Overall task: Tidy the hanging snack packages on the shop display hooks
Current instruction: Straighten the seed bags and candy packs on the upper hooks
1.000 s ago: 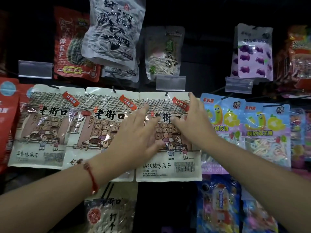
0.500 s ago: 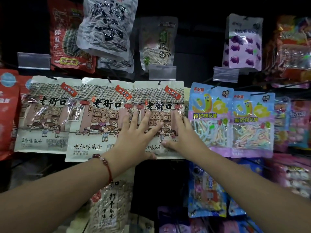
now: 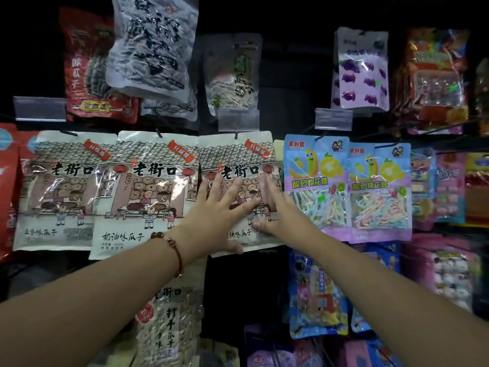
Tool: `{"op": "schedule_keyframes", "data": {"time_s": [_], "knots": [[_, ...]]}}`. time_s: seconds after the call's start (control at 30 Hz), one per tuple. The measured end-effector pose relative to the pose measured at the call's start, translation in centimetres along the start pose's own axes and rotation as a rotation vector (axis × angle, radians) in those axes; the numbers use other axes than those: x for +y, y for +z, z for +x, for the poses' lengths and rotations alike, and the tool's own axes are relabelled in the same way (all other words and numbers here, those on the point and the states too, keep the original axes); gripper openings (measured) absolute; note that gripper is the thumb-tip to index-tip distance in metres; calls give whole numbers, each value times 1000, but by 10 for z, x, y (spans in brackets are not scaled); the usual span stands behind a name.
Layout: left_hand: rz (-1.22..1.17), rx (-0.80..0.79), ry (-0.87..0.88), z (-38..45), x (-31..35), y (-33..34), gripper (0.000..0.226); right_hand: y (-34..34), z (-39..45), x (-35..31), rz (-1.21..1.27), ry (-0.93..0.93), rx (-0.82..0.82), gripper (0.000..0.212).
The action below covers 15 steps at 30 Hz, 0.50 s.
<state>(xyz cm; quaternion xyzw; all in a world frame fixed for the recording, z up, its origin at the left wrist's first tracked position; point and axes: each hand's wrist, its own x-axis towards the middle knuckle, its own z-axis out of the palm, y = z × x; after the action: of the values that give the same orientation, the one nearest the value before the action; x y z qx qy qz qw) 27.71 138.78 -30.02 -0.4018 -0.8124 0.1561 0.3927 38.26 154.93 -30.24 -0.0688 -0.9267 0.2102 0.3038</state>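
Three cream sunflower-seed bags with a street drawing hang side by side on hooks in the middle row. My left hand (image 3: 219, 207) lies flat with fingers spread on the lower half of the right-hand seed bag (image 3: 238, 157). My right hand (image 3: 275, 207) presses flat on that bag's right edge, its thumb under the bottom corner. The middle seed bag (image 3: 148, 186) overlaps the left seed bag (image 3: 60, 186). Neither hand grips a bag.
Two blue-and-purple candy bags (image 3: 315, 181) hang directly to the right. Above hang a grey seed bag (image 3: 153, 43), a red bag (image 3: 87, 70) and a purple sweets bag (image 3: 362, 70). Clear price tags (image 3: 238, 120) stick out on the hooks. More packets hang below.
Both hands slid down the right-hand seed bag from its upper part to its lower half, staying flat against it. The bag now hangs straighter.
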Motion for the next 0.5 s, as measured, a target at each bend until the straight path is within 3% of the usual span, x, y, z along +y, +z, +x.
{"op": "schedule_keyframes", "data": {"time_s": [0.17, 0.3, 0.4, 0.5], "knots": [[21, -21, 5, -1, -7, 1, 120, 11, 4, -8, -85, 29, -18, 116], [50, -30, 19, -5, -7, -4, 119, 14, 2, -13, -216, 47, 62, 112], [95, 7, 55, -16, -7, -9, 103, 10, -3, -21, -408, 32, 121, 112], [12, 83, -79, -40, -23, -15, 85, 4, -6, -28, -581, -20, 179, 114]]}}
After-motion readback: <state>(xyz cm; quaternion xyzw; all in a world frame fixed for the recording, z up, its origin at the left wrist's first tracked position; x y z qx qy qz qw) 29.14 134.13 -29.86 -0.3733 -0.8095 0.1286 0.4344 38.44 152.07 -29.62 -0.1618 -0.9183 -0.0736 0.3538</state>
